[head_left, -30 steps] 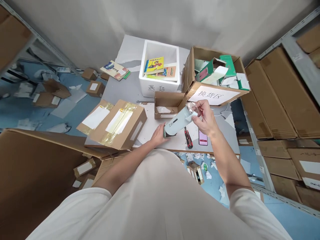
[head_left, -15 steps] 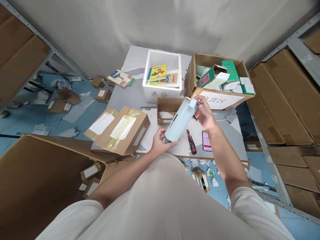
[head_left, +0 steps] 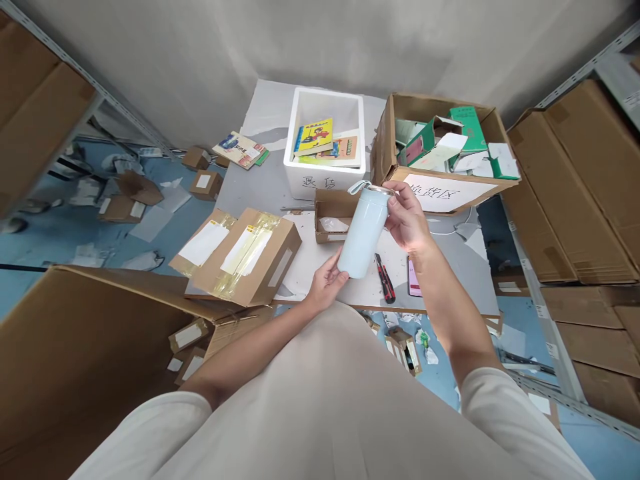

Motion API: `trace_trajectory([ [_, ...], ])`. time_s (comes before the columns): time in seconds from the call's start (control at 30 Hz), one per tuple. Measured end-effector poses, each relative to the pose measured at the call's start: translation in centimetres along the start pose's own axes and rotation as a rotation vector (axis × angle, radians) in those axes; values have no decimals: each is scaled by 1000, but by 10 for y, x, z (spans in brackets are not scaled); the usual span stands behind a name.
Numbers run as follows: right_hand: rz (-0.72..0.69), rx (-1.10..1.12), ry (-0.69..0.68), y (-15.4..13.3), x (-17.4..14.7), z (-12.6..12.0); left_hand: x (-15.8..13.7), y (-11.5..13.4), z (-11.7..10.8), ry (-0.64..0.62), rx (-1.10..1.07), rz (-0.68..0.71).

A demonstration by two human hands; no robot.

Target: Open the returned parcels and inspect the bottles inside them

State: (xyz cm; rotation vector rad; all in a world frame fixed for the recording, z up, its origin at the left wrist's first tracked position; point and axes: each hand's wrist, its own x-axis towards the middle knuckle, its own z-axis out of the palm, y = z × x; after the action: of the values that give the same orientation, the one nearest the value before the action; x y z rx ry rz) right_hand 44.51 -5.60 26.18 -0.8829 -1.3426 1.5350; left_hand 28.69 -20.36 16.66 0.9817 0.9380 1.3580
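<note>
A pale blue bottle (head_left: 364, 233) with a strap loop at its top is held tilted above the table. My left hand (head_left: 326, 283) grips its lower end, thumb against the base edge. At the rim, my right hand (head_left: 407, 215) has its fingers closed around the top. Just behind the bottle stands a small open carton (head_left: 323, 233) with clear plastic inside. A red and black box cutter (head_left: 385, 283) lies on the table to the right of the bottle. Close to my right forearm is a phone (head_left: 415, 279), partly covered by it.
A white foam box (head_left: 320, 180) with books and a cardboard box (head_left: 453, 190) of green packages stand at the back. Taped parcels (head_left: 250, 257) and more books (head_left: 240, 150) lie at the left. A large open carton (head_left: 100, 347) and shelves (head_left: 547, 347) flank the table (head_left: 300, 283).
The bottle has been turned about its length: its dark lettering is out of sight and the strap loop now shows on the left. It has also become more upright.
</note>
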Motion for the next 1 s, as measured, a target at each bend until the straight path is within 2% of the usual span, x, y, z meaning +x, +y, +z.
trace_trajectory([
  [0.2,-56,-62,108,11,1,6,2,-10,5,136,12,-91],
  [0.4,-108,-114,19,4,-3,6,2,-10,2,44,-105,-89],
  [0.6,-55,-75,-4,3,-8,5,-6,-13,-2,-23,-203,-204],
  [0.7,-43,-69,27,8,-8,6,-6,-14,-2,-5,-202,-202],
  [0.83,-55,-57,76,13,-6,7,-3,-15,-3,83,-152,-154],
  [1.0,-76,-106,81,12,-8,8,0,-15,-6,138,-85,-129],
])
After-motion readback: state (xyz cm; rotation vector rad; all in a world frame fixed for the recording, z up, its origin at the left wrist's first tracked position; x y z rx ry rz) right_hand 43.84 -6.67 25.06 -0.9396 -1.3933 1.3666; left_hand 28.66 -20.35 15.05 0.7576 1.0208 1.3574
